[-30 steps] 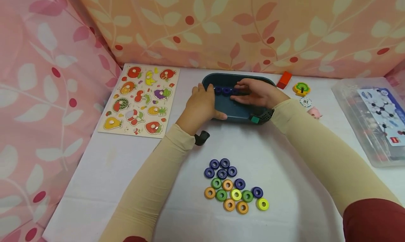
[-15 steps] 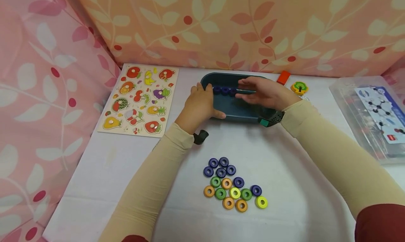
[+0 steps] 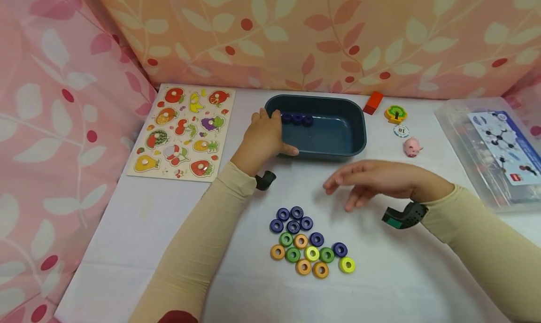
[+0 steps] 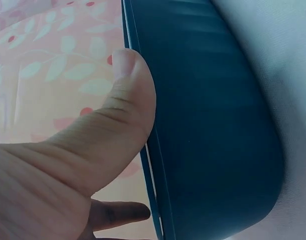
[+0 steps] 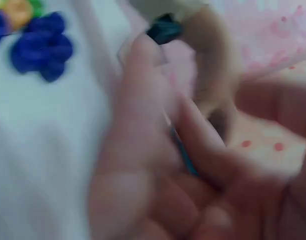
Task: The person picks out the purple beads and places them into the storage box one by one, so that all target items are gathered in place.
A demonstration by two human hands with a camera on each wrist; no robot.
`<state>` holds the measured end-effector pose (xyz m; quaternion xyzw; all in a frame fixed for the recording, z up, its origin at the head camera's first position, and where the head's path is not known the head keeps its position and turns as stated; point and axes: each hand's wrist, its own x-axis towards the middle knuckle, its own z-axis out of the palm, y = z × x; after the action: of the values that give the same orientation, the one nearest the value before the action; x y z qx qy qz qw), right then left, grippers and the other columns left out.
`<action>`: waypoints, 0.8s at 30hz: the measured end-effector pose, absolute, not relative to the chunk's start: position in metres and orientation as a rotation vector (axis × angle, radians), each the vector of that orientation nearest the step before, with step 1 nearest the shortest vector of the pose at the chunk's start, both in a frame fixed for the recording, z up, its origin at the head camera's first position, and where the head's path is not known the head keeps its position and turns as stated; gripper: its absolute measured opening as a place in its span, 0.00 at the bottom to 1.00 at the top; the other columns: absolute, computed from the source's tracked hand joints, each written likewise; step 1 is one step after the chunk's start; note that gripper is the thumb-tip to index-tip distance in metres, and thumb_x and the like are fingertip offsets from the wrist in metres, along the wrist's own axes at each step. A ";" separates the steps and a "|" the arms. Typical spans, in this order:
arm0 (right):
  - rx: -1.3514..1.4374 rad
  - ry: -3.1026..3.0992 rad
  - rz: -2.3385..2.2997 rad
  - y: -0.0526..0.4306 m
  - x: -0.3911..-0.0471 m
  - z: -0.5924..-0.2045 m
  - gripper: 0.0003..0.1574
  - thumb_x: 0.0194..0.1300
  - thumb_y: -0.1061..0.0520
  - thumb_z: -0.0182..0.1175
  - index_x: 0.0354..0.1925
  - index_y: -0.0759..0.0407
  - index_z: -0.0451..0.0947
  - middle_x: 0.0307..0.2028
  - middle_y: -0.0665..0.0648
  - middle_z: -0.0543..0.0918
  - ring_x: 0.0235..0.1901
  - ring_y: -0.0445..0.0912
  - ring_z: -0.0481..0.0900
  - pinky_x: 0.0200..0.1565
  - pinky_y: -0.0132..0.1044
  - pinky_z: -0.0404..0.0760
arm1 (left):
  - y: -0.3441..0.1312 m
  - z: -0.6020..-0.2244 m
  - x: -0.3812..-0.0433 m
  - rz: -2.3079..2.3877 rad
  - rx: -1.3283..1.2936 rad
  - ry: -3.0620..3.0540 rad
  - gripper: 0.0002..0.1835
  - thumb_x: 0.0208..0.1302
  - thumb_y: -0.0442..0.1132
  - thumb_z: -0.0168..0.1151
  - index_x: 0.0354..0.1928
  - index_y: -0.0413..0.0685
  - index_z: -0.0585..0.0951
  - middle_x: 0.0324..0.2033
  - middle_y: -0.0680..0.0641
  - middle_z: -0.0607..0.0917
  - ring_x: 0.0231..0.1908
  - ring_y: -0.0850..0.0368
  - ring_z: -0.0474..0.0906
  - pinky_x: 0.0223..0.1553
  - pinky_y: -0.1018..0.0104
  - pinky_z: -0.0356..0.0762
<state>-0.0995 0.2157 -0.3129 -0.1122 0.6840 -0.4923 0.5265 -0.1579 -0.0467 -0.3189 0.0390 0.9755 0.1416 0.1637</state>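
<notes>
Dark-blue tub sits by left hand, clasped at its left end, thumb and fingers at rim. Right hand, holding nothing, fingers relaxed and slightly spread, hangs between tub and loose rings on tabletop. Head view alone shows purple rings inside tub; left wrist view adds bent thumb against tub's outer side.

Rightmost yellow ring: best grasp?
I'd pinch the yellow ring by its outer rim, left and right edges, coming from above on the right. It lies flat, hole up, so the rim looks easiest. No ring sits to its right, while a purple ring crowds its far-left side. The right hand seems better placed.
</notes>
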 end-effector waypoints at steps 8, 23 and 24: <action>-0.279 1.427 -1.103 0.220 -0.057 -0.355 0.24 0.79 0.51 0.50 0.61 0.66 0.76 0.59 0.66 0.80 0.39 0.45 0.90 0.41 0.32 0.85 | -0.047 -0.319 -0.157 0.421 0.108 2.788 0.66 0.42 0.67 0.77 0.78 0.44 0.55 0.77 0.31 0.50 0.74 0.37 0.52 0.69 0.48 0.67; -0.324 1.510 -1.024 0.219 -0.048 -0.370 0.22 0.78 0.48 0.51 0.57 0.59 0.81 0.54 0.59 0.85 0.36 0.42 0.85 0.44 0.34 0.81 | -0.047 -0.318 -0.157 0.428 0.094 2.774 0.65 0.42 0.67 0.77 0.78 0.46 0.55 0.78 0.32 0.49 0.74 0.38 0.51 0.69 0.48 0.67; -0.329 1.519 -1.010 0.219 -0.048 -0.369 0.22 0.78 0.48 0.51 0.57 0.58 0.81 0.53 0.59 0.85 0.37 0.43 0.84 0.45 0.35 0.81 | -0.047 -0.318 -0.157 0.425 0.090 2.775 0.65 0.42 0.67 0.77 0.78 0.46 0.55 0.78 0.32 0.49 0.74 0.38 0.51 0.68 0.48 0.68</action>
<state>-0.0476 0.2191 -0.3691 -0.1419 0.6555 -0.4357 0.6003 -0.1566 -0.0474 -0.3180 0.0317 0.9744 0.1493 0.1654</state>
